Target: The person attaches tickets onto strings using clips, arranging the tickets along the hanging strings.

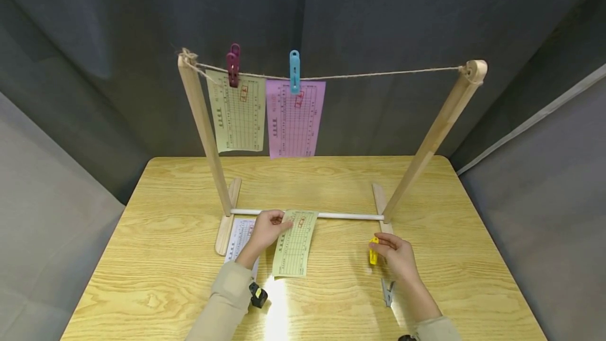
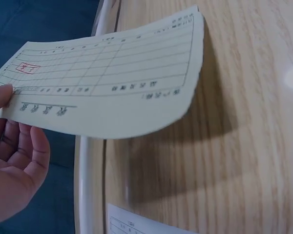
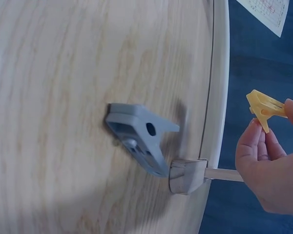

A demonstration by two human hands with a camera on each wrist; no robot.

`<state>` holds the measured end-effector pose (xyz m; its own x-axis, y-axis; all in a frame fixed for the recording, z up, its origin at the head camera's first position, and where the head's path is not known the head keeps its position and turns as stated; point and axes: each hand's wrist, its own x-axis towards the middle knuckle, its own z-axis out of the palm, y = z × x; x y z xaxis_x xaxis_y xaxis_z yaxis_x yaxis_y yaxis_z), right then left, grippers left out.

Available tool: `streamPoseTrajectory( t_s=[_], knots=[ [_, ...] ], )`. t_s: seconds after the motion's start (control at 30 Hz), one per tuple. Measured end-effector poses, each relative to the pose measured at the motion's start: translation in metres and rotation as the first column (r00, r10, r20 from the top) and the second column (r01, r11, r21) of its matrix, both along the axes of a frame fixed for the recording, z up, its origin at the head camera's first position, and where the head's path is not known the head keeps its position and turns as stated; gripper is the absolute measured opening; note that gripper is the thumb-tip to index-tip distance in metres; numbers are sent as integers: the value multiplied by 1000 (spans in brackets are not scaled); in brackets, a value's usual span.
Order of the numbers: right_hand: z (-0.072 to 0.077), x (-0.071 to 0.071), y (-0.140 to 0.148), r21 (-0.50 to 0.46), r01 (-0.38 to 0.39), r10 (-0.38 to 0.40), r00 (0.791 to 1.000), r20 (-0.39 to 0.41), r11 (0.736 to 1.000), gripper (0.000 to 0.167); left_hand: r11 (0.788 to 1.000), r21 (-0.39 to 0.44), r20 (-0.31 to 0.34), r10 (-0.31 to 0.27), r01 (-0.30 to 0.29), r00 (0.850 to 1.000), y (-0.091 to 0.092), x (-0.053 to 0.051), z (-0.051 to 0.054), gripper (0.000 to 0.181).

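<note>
My left hand (image 1: 268, 231) pinches a printed pale green slip (image 1: 295, 246) by its upper left edge, holding it above the table. In the left wrist view the slip (image 2: 107, 83) bends, with the thumb on its printed face. A yellow clothespin (image 1: 373, 251) is pinched between thumb and fingers of my right hand (image 1: 397, 257); the right wrist view shows the same clothespin (image 3: 264, 108) up close. Below that hand a grey clothespin (image 1: 387, 293) lies on the table. Partly hidden under my left arm is a white slip (image 1: 239, 238).
A string (image 1: 379, 74) runs between two wooden posts (image 1: 431, 143). A maroon clothespin (image 1: 233, 66) holds a green slip (image 1: 240, 120) on it, and a blue clothespin (image 1: 294, 71) holds a pink slip (image 1: 293, 125). A white rod (image 1: 350, 216) joins the stand's feet on the wooden table (image 1: 165, 278).
</note>
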<state>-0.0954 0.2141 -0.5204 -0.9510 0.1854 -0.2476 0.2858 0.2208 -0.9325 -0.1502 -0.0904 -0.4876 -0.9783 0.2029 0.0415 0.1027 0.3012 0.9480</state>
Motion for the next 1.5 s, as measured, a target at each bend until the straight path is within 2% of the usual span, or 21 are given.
streamPoseTrajectory(
  t_s=[0.2, 0.43, 0.5, 0.67, 0.9, 1.03, 1.2, 1.5],
  knots=[
    [7, -1, 0, 15, 23, -23, 1000, -17, 1000, 40, 999, 43, -31, -4, 5, 1000, 0, 0, 4, 7],
    [16, -2, 2, 30, 15, -14, 999, -33, 999, 40, 998, 60, -40, 37, -34, 999, 3, -8, -12, 6],
    [17, -2, 3, 29, 7, -5, 999, -42, 1000, 41, 997, 69, -48, 44, -40, 998, 4, -8, -10, 7],
    [23, 0, 5, 15, -15, 16, 998, -66, 1000, 43, 995, 94, -62, 28, -22, 998, 6, -4, 2, 6],
    [35, -3, 6, -16, -20, 19, 996, -84, 1000, 44, 991, 131, -88, -7, 19, 996, 8, 12, 40, 8],
    [42, -7, 9, -22, -3, 1, 995, -97, 1000, 43, 991, 135, -101, 13, 0, 995, 9, 14, 48, 9],
    [52, -10, 10, -31, 7, -10, 993, -120, 1000, 43, 990, 144, -112, 15, 1, 994, 8, 14, 52, 9],
    [71, -12, 9, -34, -5, -2, 981, -192, 999, 42, 992, 122, -201, 15, 10, 979, 5, 16, 67, 8]
  ],
)
